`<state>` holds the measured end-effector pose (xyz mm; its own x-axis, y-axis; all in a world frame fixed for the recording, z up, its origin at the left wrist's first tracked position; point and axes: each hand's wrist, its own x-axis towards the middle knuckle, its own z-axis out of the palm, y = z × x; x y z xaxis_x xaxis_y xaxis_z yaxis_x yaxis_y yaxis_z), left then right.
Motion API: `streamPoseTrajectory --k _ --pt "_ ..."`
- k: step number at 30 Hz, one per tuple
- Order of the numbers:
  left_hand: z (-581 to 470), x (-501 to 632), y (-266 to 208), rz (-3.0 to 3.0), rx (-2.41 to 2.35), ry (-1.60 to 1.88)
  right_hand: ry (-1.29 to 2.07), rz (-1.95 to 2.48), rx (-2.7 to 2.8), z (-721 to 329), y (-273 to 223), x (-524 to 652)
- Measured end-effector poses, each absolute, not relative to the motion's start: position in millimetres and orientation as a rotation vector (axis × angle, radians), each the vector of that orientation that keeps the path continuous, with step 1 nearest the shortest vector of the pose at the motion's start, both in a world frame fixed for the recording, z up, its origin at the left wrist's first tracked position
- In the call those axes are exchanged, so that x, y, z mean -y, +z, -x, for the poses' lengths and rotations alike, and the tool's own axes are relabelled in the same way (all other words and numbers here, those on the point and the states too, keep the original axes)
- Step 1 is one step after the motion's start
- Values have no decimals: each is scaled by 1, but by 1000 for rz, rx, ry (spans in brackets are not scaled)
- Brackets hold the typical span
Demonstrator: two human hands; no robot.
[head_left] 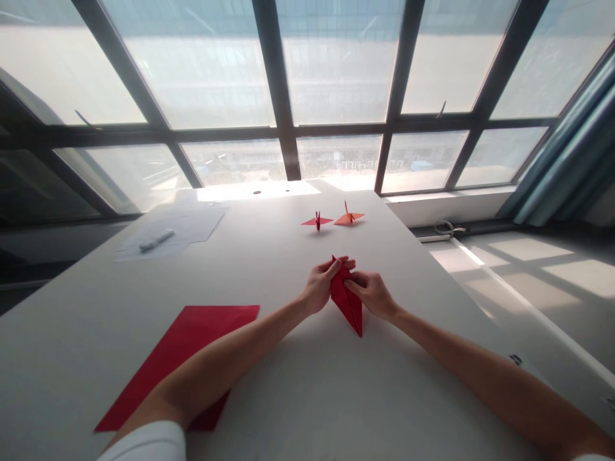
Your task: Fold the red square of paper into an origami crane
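A red sheet of origami paper, folded into a long diamond with a slit down its lower half, is held between both hands above the white table. My left hand grips its upper left edge, thumb on the front and fingers behind. On the right edge, my right hand pinches the paper with thumb and fingers. The diamond's lower tip points down toward me. Beyond the hands stand two folded paper cranes, a red crane and an orange crane.
Flat red paper lies at the left, partly under my left forearm. White sheets with a whitish pen-like object on them rest at the far left of the table. Windows stand behind, and a blue curtain hangs at right.
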<state>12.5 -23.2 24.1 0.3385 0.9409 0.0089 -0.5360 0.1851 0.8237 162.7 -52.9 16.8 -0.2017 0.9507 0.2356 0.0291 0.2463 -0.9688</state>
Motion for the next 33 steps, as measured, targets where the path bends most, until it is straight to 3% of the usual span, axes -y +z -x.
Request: streamPoseTrajectory --k 20,27,33 --pt "-6 15 24 -789 -632 1185 1181 1036 1574 -165 15 51" --pt "-5 22 26 -864 -535 894 1249 973 1462 -167 14 49" --pt "-6 18 24 -793 -600 1063 1327 972 1388 -168 18 53"
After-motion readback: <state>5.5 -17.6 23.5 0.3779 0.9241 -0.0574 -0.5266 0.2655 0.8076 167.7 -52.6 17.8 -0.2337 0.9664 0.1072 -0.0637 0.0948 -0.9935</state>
